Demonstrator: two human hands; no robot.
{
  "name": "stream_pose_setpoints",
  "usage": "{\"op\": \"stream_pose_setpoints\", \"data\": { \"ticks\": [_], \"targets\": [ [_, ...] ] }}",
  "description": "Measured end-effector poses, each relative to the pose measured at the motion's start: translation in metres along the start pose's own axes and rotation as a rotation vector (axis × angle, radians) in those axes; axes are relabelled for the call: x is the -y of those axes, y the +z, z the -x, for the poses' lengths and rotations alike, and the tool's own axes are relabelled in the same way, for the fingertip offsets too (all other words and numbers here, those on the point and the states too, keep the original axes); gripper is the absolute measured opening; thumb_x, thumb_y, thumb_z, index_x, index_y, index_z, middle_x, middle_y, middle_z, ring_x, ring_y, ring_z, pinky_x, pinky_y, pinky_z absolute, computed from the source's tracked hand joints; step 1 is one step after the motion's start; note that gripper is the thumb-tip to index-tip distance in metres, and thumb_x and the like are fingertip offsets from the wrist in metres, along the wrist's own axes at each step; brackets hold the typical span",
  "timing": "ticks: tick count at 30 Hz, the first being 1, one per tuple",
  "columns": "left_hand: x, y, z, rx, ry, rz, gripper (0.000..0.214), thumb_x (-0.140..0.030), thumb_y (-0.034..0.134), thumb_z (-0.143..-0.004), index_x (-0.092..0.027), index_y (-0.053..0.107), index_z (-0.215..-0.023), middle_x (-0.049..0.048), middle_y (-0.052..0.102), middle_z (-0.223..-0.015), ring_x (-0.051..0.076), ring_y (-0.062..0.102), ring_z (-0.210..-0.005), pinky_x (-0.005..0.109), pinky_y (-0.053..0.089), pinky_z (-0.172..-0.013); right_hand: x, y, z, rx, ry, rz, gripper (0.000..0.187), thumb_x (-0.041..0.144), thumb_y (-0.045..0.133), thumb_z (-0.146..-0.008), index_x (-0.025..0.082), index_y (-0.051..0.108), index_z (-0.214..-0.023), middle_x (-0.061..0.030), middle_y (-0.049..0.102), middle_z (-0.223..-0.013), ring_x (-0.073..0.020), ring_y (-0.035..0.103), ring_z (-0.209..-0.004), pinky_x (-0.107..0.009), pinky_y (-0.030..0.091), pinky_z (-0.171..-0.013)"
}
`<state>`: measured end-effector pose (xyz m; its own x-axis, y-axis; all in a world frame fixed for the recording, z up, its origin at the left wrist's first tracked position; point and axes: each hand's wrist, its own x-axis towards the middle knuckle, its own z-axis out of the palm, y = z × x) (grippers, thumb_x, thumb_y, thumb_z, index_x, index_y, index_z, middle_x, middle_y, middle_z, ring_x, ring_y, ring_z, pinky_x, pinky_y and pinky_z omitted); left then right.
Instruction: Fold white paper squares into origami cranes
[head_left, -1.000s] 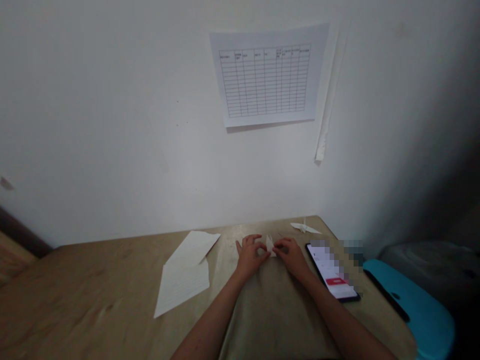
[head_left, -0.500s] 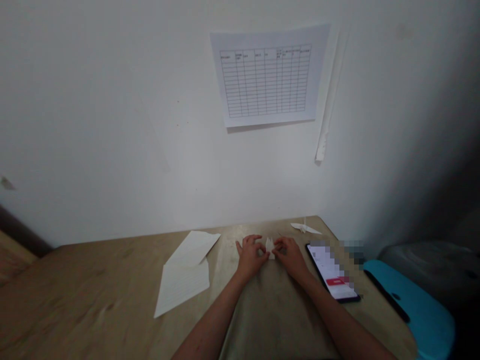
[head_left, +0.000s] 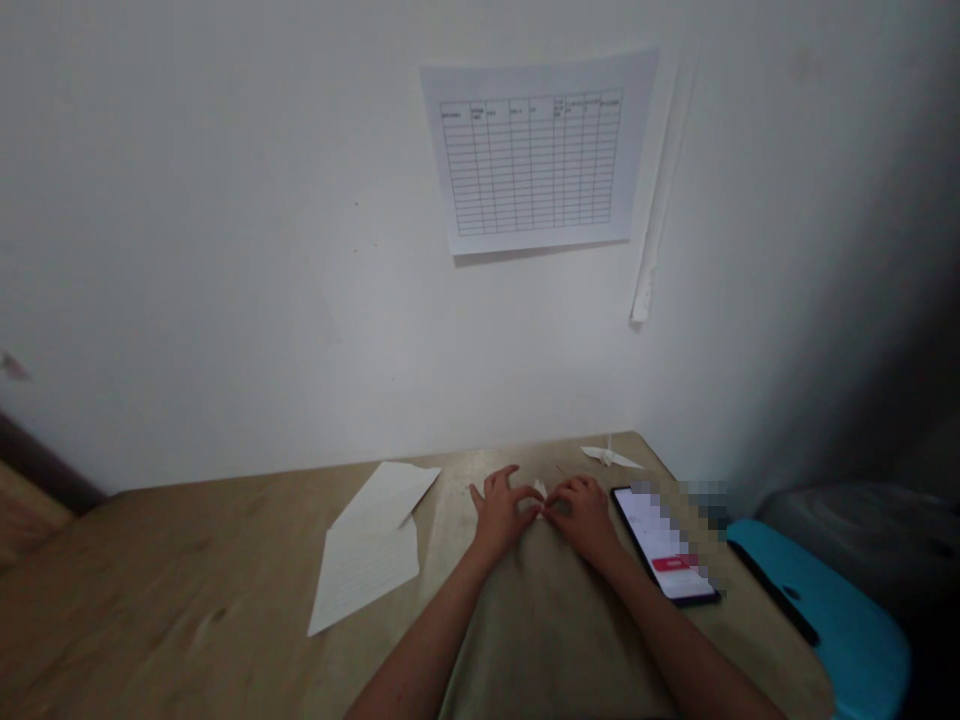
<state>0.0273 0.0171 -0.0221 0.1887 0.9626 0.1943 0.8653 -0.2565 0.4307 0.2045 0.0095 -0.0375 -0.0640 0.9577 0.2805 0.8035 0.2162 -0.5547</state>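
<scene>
My left hand point(head_left: 499, 508) and my right hand point(head_left: 581, 512) meet over a small folded white paper piece point(head_left: 539, 490) on the wooden table point(head_left: 187, 590). Both pinch it from either side with curled fingers, and only its tip shows between them. A finished white paper crane point(head_left: 611, 456) stands at the table's far right corner, apart from my hands.
Two white paper sheets point(head_left: 371, 545) lie to the left of my hands. A phone point(head_left: 664, 545) with a lit screen lies right of my right hand. A blue stool point(head_left: 825, 610) stands past the table's right edge. A printed grid sheet point(head_left: 532, 150) hangs on the wall.
The folded paper piece has been pressed lower between my fingers, so less of it shows. My hands have stayed in the same spot.
</scene>
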Motion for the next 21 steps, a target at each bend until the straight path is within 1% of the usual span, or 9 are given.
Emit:
{"op": "stream_pose_setpoints", "data": {
  "ticks": [3,7,10,14,18,21],
  "targets": [
    [0.003,-0.001,-0.001,0.027,0.036,-0.017,0.017,-0.040,0.074,-0.083,-0.047,0.076,-0.099,-0.0043,0.041,-0.155,0.033,0.030,-0.144,0.076,0.004,-0.113,0.000,-0.002,0.000,0.011,0.027,-0.012,0.008,0.034,0.075,-0.080,0.028,0.077,-0.085,-0.0050,0.069,-0.106,-0.0275,0.049,-0.115,-0.039,0.031,-0.100],
    [0.006,-0.005,-0.004,0.071,0.078,-0.046,0.019,-0.044,0.073,-0.084,-0.050,0.076,-0.101,-0.0074,0.035,-0.160,0.035,0.026,-0.147,0.077,0.000,-0.113,-0.001,-0.003,-0.001,0.024,0.041,-0.015,0.010,0.033,0.075,-0.078,0.026,0.076,-0.085,-0.0062,0.070,-0.106,-0.0285,0.051,-0.113,-0.040,0.032,-0.099],
    [0.006,-0.009,-0.006,0.105,0.069,-0.066,0.020,-0.046,0.071,-0.085,-0.051,0.075,-0.104,-0.0076,0.032,-0.162,0.037,0.024,-0.148,0.078,-0.002,-0.112,-0.002,-0.002,-0.001,0.021,0.046,-0.023,0.011,0.034,0.074,-0.078,0.026,0.076,-0.085,-0.0058,0.069,-0.106,-0.0280,0.051,-0.113,-0.040,0.031,-0.100],
    [0.004,-0.011,-0.007,0.132,0.050,-0.069,0.023,-0.050,0.067,-0.087,-0.053,0.073,-0.109,-0.0097,0.031,-0.163,0.038,0.020,-0.150,0.077,-0.004,-0.113,-0.003,-0.001,-0.002,0.028,0.050,-0.026,0.011,0.035,0.073,-0.079,0.026,0.076,-0.085,-0.0055,0.069,-0.106,-0.0275,0.051,-0.114,-0.040,0.031,-0.101],
    [0.004,-0.012,-0.008,0.133,0.022,-0.067,0.027,-0.052,0.065,-0.087,-0.058,0.069,-0.113,-0.0109,0.033,-0.162,0.039,0.018,-0.151,0.078,-0.006,-0.112,-0.004,0.000,-0.003,0.029,0.054,-0.006,0.011,0.035,0.071,-0.080,0.026,0.076,-0.086,-0.0059,0.069,-0.107,-0.0275,0.052,-0.114,-0.039,0.032,-0.100],
    [0.005,-0.011,-0.009,0.141,0.019,-0.070,0.029,-0.055,0.064,-0.086,-0.059,0.067,-0.114,-0.0110,0.032,-0.162,0.041,0.017,-0.151,0.079,-0.007,-0.110,-0.005,0.002,-0.005,0.030,0.064,0.004,0.011,0.034,0.071,-0.080,0.026,0.075,-0.087,-0.0058,0.068,-0.107,-0.0278,0.051,-0.115,-0.039,0.032,-0.100]
  ]
}}
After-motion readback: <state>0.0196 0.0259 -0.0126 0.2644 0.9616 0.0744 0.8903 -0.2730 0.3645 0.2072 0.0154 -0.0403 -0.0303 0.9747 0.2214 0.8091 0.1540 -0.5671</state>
